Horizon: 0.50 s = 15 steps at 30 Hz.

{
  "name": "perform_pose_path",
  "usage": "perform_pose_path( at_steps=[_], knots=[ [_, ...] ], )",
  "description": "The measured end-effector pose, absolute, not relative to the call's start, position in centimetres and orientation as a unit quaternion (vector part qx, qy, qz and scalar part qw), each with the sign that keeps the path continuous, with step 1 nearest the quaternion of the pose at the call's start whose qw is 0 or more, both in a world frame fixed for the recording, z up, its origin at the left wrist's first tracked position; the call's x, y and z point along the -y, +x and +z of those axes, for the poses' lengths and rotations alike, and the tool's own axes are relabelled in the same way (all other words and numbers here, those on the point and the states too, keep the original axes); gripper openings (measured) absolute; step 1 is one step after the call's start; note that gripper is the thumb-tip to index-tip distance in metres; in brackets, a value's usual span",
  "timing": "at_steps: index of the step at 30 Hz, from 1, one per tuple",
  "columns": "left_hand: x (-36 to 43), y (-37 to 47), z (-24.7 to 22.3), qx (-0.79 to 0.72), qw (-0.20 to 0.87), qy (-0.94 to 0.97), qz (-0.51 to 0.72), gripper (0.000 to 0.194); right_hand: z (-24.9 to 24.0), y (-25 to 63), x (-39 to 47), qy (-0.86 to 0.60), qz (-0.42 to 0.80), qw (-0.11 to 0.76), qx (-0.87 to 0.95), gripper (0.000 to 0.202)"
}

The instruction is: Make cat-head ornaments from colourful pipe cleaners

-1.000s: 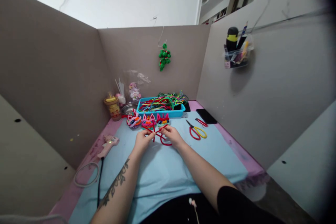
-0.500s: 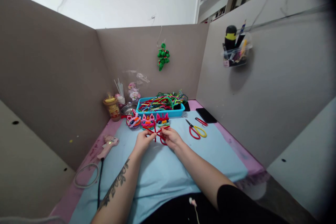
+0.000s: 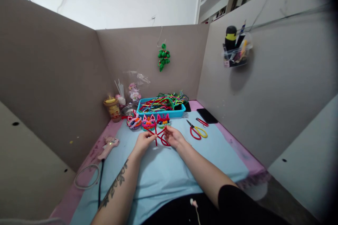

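Observation:
Red pipe cleaners (image 3: pixel 156 130) cross in a star shape between my two hands, above the blue cloth. My left hand (image 3: pixel 144 141) pinches them near the crossing. My right hand (image 3: pixel 174 137) has its fingers closed on a red strand, whose curved end loops below the fingers. Just beyond my hands stand three fuzzy animal heads with ears: a lilac and orange one (image 3: pixel 134 121), a pink one (image 3: pixel 148 122) and a red and green one (image 3: pixel 163 120). Hands partly cover the lower edges of the nearest heads.
A blue tray (image 3: pixel 162 114) heaped with coloured pipe cleaners stands at the back. Scissors (image 3: pixel 196 130), a small red cutter (image 3: pixel 202 122) and a phone (image 3: pixel 207 116) lie right. A pink glue gun (image 3: pixel 108 147) with its cord lies left, near a cup (image 3: pixel 113 108) and a metal bowl (image 3: pixel 129 109).
My right hand has shifted slightly up and away from the crossing, drawing along its red strand. The loop beneath it looks wider. My left hand stays in place.

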<state>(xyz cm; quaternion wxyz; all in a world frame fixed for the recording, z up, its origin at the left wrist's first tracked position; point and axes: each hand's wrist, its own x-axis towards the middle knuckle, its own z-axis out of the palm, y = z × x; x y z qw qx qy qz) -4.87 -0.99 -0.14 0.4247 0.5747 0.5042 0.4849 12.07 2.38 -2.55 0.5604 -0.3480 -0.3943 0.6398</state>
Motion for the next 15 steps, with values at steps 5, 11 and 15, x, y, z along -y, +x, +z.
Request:
perform_pose_path(
  at_steps=[5,11,15],
  knots=[
    [1.2,-4.8,0.2,-0.5,0.442,0.572,0.477,0.034,-2.3,12.2,-2.6,-0.381,0.683,0.559,0.274,0.009],
    [0.7,-5.4,-0.2,-0.538,0.425,0.551,0.477,0.036,-1.3,12.9,-2.1,-0.422,0.562,0.613,0.361,0.032],
    [0.6,-5.3,-0.5,-0.532,0.428,0.557,0.473,0.035,-1.0,12.8,-1.2,-0.414,0.326,0.582,0.619,0.029]
  ],
)
